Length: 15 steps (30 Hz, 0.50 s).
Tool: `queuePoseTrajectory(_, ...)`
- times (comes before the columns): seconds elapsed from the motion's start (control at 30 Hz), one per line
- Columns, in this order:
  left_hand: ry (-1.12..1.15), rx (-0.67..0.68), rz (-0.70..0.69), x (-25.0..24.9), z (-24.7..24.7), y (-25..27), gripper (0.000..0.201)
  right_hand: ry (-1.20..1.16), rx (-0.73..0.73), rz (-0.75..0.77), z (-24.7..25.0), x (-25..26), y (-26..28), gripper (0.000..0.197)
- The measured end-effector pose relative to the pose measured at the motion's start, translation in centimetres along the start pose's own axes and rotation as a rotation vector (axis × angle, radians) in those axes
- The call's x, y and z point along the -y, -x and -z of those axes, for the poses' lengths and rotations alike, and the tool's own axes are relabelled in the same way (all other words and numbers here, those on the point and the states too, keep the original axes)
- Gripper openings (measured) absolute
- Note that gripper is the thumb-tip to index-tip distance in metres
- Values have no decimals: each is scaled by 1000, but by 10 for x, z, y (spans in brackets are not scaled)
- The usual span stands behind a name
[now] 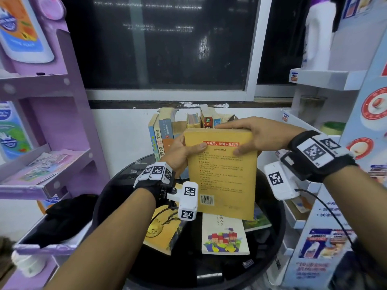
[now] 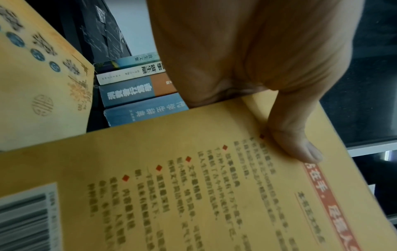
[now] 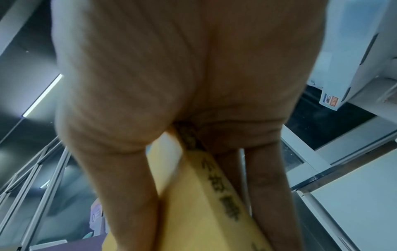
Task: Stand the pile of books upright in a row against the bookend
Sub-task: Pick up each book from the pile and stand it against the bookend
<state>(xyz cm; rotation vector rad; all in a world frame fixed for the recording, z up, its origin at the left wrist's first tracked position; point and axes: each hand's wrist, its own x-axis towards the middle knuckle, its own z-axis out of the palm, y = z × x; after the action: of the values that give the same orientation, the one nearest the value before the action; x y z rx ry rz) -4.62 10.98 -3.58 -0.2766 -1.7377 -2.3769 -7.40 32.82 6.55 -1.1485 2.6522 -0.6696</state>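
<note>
Both hands hold a thick yellow book point(image 1: 224, 172) upright above the black round table point(image 1: 270, 237), its back cover with a barcode facing me. My left hand point(image 1: 182, 151) grips its left edge, thumb on the cover point(image 2: 296, 146). My right hand point(image 1: 249, 135) clasps the top right corner, thumb in front and fingers behind the spine point(image 3: 214, 195). Behind it, several books point(image 1: 162, 130) stand upright in a row by the wall; the bookend is hidden. Flat on the table lie a yellow book point(image 1: 163, 233), a white book point(image 1: 225, 235) and a green one point(image 1: 258, 220).
A purple shelf unit point(image 1: 41, 122) stands at the left with a black cloth point(image 1: 62, 218) on its lower tray. White and blue display racks point(image 1: 335, 206) crowd the right side. A dark window point(image 1: 163, 42) and white wall lie behind the table.
</note>
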Motion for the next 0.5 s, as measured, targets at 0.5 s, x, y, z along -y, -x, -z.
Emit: queuePoseTrajectory(0.5, -325, -112, -91, -11, -6, -11, 53, 119, -114, -22, -7, 5, 8, 69)
